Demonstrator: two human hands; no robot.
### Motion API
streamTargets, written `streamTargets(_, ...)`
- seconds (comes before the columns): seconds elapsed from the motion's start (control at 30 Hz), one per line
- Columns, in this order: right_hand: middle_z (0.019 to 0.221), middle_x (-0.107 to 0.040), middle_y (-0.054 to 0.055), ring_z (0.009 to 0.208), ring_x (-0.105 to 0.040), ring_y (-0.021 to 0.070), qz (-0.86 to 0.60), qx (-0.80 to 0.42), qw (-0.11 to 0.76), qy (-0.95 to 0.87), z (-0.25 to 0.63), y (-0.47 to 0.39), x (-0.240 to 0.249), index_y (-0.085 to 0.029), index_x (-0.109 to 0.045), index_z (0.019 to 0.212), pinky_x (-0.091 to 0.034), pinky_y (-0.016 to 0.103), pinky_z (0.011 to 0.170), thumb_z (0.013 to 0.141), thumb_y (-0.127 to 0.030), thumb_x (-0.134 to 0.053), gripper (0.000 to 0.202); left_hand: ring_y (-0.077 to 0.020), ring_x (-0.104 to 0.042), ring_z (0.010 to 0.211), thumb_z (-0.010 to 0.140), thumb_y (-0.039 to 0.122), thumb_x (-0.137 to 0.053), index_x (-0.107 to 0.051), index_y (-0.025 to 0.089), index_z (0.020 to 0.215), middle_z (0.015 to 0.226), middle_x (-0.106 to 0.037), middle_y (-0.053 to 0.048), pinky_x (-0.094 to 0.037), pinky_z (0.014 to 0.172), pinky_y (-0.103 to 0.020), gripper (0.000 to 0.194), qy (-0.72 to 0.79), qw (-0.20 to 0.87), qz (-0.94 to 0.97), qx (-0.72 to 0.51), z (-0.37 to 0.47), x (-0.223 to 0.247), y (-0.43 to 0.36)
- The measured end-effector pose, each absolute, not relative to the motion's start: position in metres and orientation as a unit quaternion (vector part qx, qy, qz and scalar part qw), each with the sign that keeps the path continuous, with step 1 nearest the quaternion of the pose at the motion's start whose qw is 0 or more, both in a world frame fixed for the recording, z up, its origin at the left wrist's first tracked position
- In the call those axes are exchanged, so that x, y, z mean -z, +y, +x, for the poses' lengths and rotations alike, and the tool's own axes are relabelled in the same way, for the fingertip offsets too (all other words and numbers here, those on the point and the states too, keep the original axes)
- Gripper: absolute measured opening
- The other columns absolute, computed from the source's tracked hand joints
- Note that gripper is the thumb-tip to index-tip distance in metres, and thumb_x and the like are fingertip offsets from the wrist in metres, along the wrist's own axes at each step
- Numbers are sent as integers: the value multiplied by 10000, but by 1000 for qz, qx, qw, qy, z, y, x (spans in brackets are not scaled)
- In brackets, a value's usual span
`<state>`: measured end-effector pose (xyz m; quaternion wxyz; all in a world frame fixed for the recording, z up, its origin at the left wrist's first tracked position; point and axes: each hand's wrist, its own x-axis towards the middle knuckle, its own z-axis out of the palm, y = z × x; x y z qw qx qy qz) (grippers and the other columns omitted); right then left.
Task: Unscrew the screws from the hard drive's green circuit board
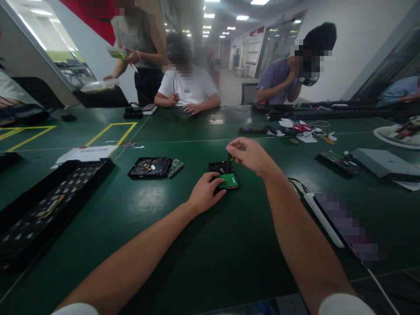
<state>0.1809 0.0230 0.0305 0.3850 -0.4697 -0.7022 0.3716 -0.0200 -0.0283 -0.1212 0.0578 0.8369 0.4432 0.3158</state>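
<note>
A black hard drive [219,168] with a green circuit board [229,180] on top lies on the green table [203,245] in front of me. My left hand [205,192] rests on its near left corner and holds it down, fingers touching the board. My right hand [250,154] hovers just above the drive, fingers pinched on a small screwdriver [230,159] whose tip points down at the drive.
A second drive [150,167] with a loose green board [176,167] lies to the left. A black tray [42,205] stands at the near left, a white device [324,221] at the right. Scissors [302,127], tools and other drives lie farther back. Three people work across the table.
</note>
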Motion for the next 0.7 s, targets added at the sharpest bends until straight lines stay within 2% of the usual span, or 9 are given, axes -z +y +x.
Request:
streamTargets(0.2,818,-702,31,554,-640,113,-467,-403,394,-682,179,21,-32,-194,-618,938,-448,213,437,943,-255,-712,112,-330,-573,1312,953,381,-722,-676,251,1331,1400,-595,-131,-540,1093,-552,402,445,57,836,-315,-20,120,-28)
streamTargets(0.37,806,-695,19,586,-648,114,-443,-405,402,-691,180,23,-31,-193,-664,947,-510,222,516,965,-217,-657,31,-327,-569,1308,964,381,-709,-675,220,1324,1394,-594,-142,-544,1093,-536,396,445,54,838,-311,-20,119,-28)
streamTargets(0.53,790,-705,14,618,-577,109,-437,-386,392,-711,182,27,-29,-205,-754,976,-469,208,540,976,-303,-650,143,-326,-578,1299,961,376,-711,-677,231,1315,1387,-597,-139,-545,1088,-542,383,440,51,840,-314,-20,118,-29)
streamTargets(0.7,803,-706,18,582,-575,101,-460,-393,400,-688,181,25,-28,-193,-699,961,-421,201,474,944,-328,-711,137,-328,-572,1314,953,364,-721,-681,222,1313,1390,-598,-141,-540,1100,-535,389,443,54,838,-313,-19,117,-30)
